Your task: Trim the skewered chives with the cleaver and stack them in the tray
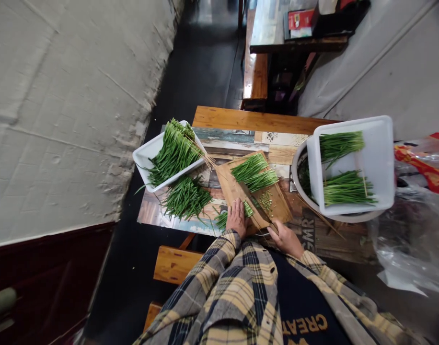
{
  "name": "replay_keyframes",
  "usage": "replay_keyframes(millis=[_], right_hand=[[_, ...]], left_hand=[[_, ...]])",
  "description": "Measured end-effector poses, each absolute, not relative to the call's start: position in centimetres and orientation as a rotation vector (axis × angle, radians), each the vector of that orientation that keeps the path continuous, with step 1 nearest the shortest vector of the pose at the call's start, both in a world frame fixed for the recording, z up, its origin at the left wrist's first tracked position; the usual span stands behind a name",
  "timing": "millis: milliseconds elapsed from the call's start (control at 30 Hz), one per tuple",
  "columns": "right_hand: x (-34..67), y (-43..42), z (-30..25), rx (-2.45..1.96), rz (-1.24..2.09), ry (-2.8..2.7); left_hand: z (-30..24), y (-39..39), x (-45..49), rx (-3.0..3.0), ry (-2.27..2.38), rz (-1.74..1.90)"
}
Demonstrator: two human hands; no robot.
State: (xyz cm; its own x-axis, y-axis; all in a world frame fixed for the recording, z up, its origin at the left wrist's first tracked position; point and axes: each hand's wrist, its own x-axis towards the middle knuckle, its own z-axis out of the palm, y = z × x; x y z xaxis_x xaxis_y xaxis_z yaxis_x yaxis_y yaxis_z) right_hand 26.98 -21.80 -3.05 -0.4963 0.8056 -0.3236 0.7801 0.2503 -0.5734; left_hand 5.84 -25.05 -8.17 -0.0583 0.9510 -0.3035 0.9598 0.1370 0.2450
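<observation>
My left hand [236,218] presses down over a small bunch of garlic chives [222,220] at the near side of the wooden cutting board [226,177]. The cut ends of that bunch show just right of my fingers. In my right hand [286,238] is the handle of a kitchen knife [257,207], its blade slanting across the board beside the bunch. Beyond the blade lies a larger pile of chives [254,172], ends to the right. Small trimmed bits [266,200] are scattered on the board right of the blade.
At left, a white tub [144,154] holds chives and thin sticks, with a loose chive heap [186,197] nearby. At right, a white bin [379,163] with two chive bundles rests on a round basin [296,167]. Plastic bags [417,230] lie farther right. A bench [259,119] runs behind the table.
</observation>
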Motion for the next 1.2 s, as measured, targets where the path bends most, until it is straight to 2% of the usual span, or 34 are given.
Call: replay_keyframes(millis=[200, 400, 633, 867, 1200], right_hand=[[30.3, -22.3, -0.6, -1.626, 1.099, -2.161], [33.9, -24.6, -0.8, -1.847, 1.077, -1.911], [35.5, -25.7, -2.1, -1.960, 1.035, -1.830], [35.8, -25.5, -2.4, -1.938, 1.057, -1.851], [34.8, -23.1, -2.1, -1.856, 1.221, -1.948]], left_hand=[[-5.6, -23.5, 5.2, 1.844, 2.085, 0.042], [-3.1, -15.4, 6.1, 1.971, 2.033, 0.179], [-4.3, -8.2, 9.9, 2.073, 1.885, 0.010], [-5.5, -8.4, 10.0, 2.144, 1.873, -0.112], [-5.1, -14.1, 7.7, 2.168, 1.876, -0.153]])
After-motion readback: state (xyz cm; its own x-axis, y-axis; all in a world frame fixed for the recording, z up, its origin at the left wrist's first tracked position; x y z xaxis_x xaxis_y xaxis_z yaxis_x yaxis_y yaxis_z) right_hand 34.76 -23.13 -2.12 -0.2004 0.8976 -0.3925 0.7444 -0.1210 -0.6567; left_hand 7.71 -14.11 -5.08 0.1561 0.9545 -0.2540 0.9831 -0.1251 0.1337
